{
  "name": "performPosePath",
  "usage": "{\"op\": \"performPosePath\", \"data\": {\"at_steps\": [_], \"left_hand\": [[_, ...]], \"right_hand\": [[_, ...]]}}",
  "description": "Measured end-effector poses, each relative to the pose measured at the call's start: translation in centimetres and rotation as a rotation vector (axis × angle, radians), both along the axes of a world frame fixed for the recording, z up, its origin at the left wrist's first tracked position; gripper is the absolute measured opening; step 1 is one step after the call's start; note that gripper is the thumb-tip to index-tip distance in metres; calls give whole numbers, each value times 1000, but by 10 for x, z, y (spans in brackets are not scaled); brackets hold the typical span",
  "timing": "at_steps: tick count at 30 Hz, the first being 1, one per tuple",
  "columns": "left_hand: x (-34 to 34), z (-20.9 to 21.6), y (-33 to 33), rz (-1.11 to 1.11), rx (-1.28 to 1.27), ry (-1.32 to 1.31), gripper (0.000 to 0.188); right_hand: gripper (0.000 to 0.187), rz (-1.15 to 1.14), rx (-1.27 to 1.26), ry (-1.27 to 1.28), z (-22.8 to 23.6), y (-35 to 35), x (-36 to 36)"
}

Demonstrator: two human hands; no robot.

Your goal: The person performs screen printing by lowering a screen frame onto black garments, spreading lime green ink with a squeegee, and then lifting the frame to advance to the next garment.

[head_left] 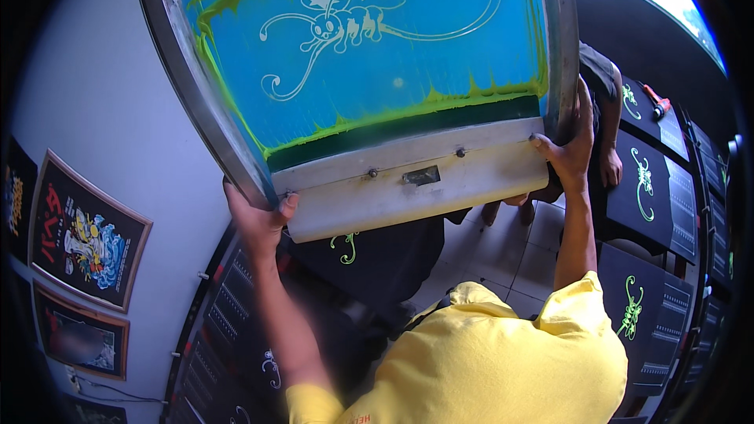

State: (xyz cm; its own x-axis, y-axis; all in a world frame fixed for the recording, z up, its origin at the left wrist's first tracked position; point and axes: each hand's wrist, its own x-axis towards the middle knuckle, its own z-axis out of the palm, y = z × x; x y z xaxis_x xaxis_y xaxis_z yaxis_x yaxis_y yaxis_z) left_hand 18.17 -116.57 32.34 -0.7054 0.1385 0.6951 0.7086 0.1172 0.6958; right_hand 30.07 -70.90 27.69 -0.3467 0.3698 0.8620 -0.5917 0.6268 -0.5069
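Observation:
A screen printing frame (559,47) is raised tilted in front of me. Its blue mesh (236,47) bears a light bug-like line design with stars, and lime-green ink is smeared around the edges. Across the frame's near end lies a wide pale squeegee (408,180) with dark bolts. My left hand (259,216) grips the lower left corner, thumb against the squeegee's end. My right hand (572,149) is closed around the lower right corner, its thumb reaching to the squeegee's other end. Fingers beneath the frame are mostly hidden.
Black fabric pieces (648,188) with lime-green prints lie on boards along the right; others (393,255) lie below the frame. A red hand tool (656,100) rests at far right. Another person's hand (611,166) hangs beside the boards. Framed pictures (90,232) hang on the left wall.

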Motion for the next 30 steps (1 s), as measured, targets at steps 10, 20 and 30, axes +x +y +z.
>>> {"op": "performPosePath", "data": {"at_steps": [10, 20, 30], "left_hand": [[0, 1, 3, -54, 35, 20, 104], [0, 1, 4, -39, 33, 18, 104], [-2, 4, 6, -7, 20, 8, 106]], "right_hand": [[114, -46, 29, -2, 4, -1, 3], [113, -59, 33, -14, 5, 0, 4], [116, -84, 19, -26, 2, 0, 4]]}}
